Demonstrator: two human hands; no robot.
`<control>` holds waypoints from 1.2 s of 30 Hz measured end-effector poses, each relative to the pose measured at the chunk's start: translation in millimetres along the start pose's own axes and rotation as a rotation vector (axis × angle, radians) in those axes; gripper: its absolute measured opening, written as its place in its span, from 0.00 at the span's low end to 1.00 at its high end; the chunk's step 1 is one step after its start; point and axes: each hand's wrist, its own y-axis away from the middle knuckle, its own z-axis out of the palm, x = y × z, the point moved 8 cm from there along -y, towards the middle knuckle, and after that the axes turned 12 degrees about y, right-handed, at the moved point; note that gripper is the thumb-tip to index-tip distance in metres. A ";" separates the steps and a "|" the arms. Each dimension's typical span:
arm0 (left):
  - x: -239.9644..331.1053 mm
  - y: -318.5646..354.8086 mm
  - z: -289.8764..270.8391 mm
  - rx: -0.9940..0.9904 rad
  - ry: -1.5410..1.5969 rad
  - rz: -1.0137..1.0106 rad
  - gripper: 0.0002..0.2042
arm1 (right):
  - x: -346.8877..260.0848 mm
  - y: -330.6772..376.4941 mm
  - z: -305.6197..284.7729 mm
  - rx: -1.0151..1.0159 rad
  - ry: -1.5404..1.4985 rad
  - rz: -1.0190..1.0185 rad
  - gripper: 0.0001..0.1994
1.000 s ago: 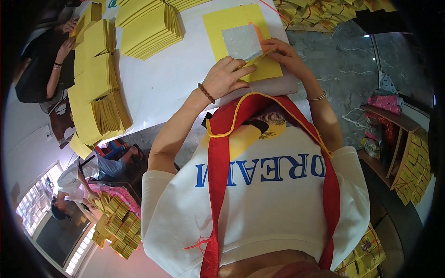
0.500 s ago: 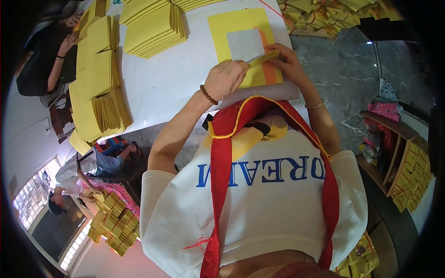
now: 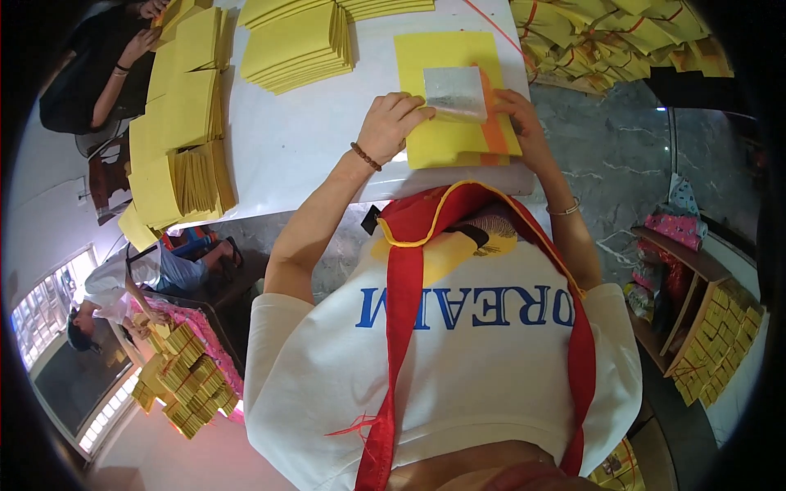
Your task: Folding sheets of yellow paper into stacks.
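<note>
A yellow paper sheet (image 3: 417, 151) with a silver foil square (image 3: 454, 86) and an orange stripe (image 3: 494, 135) lies by the table's near edge. At the sheet's left side, my left hand (image 3: 391, 127) has its thumb and fingers drawn together on the paper, beside the foil's near corner. Across from it, my right hand (image 3: 522, 127) grips the right side, its fingers bent over the margin past the stripe. Between the hands, the near part of the foil looks slightly curved and shiny. The undersides of both hands are hidden.
Stacks of folded yellow paper (image 3: 299, 49) stand at the back and along the table's left side (image 3: 184, 123). Bundles tied in red (image 3: 610, 37) lie beyond the right edge. Two people work at the left, one in dark clothes (image 3: 78, 78). A wooden shelf (image 3: 688, 254) stands right.
The raised narrow yellow edge stretched between my hands no longer shows. My hands have moved apart to the sheet's two sides, and the foil lies in fuller view.
</note>
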 end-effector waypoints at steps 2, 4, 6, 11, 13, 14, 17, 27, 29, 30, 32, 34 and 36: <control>10.3 -3.2 -10.0 0.053 -0.093 0.075 0.17 | -7.6 -2.6 -4.5 0.033 0.138 -0.017 0.16; 21.9 -5.2 -20.2 0.057 -0.103 0.089 0.16 | -16.8 -1.2 -11.4 0.065 0.273 -0.030 0.16; 35.3 -2.0 -31.4 0.059 -0.115 0.099 0.15 | -40.6 0.9 -16.1 0.052 0.418 -0.167 0.16; 41.8 22.2 -15.4 -0.113 0.149 -0.003 0.14 | -44.6 23.5 -3.8 -0.123 0.232 -0.172 0.16; 38.5 25.5 -12.0 -0.067 0.205 -0.024 0.14 | -45.8 24.8 -1.7 -0.152 0.216 -0.152 0.16; 32.3 25.0 -13.3 -0.017 0.253 -0.097 0.13 | -40.3 24.8 0.7 -0.171 0.158 -0.096 0.15; 15.8 17.3 -10.4 0.002 0.317 -0.305 0.11 | -25.4 25.1 3.9 -0.153 -0.129 0.174 0.14; -36.7 8.2 11.4 -0.076 0.578 -0.875 0.16 | -1.1 18.7 17.5 0.020 -0.470 0.670 0.17; -43.9 11.3 16.8 -0.061 0.618 -0.903 0.16 | -6.0 13.6 17.5 0.110 -0.507 0.645 0.18; -47.1 13.5 19.0 -0.043 0.656 -0.932 0.15 | -8.2 11.5 13.3 0.198 -0.543 0.616 0.19; -48.8 12.6 19.8 -0.059 0.632 -0.965 0.15 | -5.0 14.3 10.5 0.155 -0.465 0.674 0.20; -52.2 14.5 22.7 -0.076 0.608 -0.998 0.15 | -1.6 16.6 11.7 0.112 -0.385 0.732 0.22; -59.2 19.2 28.6 0.023 0.741 -1.001 0.15 | 0.9 16.8 13.8 0.072 -0.252 0.773 0.21</control>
